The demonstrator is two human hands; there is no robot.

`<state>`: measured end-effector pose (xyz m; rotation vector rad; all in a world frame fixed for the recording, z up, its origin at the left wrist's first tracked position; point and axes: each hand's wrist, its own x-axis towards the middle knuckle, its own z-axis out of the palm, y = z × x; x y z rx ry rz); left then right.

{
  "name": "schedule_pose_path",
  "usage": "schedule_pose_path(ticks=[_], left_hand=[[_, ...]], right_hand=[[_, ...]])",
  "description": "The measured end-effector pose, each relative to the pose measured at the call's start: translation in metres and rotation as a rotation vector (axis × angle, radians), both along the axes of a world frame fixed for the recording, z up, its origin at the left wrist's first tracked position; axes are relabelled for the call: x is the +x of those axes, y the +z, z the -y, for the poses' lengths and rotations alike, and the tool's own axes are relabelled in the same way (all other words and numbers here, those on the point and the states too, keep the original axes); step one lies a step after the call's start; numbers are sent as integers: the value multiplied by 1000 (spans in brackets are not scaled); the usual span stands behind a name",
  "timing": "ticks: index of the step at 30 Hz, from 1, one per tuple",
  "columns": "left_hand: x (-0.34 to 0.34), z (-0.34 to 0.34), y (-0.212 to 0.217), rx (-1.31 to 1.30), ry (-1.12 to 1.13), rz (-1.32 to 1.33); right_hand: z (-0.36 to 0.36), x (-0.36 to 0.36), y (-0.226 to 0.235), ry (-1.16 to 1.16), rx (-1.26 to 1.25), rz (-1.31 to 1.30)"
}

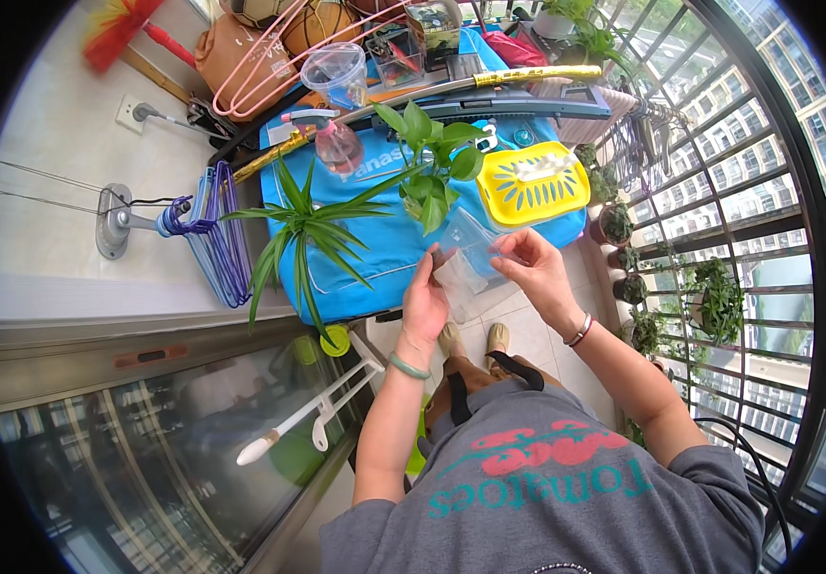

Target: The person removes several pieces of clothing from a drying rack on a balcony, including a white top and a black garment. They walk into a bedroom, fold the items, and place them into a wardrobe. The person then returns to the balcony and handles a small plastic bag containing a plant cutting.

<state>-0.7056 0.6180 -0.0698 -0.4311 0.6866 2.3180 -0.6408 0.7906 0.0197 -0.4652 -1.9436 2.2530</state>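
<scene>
Left hand: digits closed on clear plastic bag, left edge | Right hand: thumb and fingertip pinched on its right edge | Bag: between both hands, near blue cover (yellow slotted basket just beyond)

Bright daylight. White wall left; dark-barred window right, high apartment blocks outside. Pale tiled floor. Reflective glass pane lower left.
</scene>
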Motion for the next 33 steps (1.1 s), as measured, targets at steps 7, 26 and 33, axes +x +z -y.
schedule_pose_path(ticks=[7,26,33], left_hand=[[11,-9,42,-686,86,-406],[29,-23,49,-525,-81,-381],[29,-20,52,-532,-51,-366]], right_hand=[[23,-8,-7,-67,164,-12],[13,-1,-12,99,364,131],[3,0,-14,145,-40,155]])
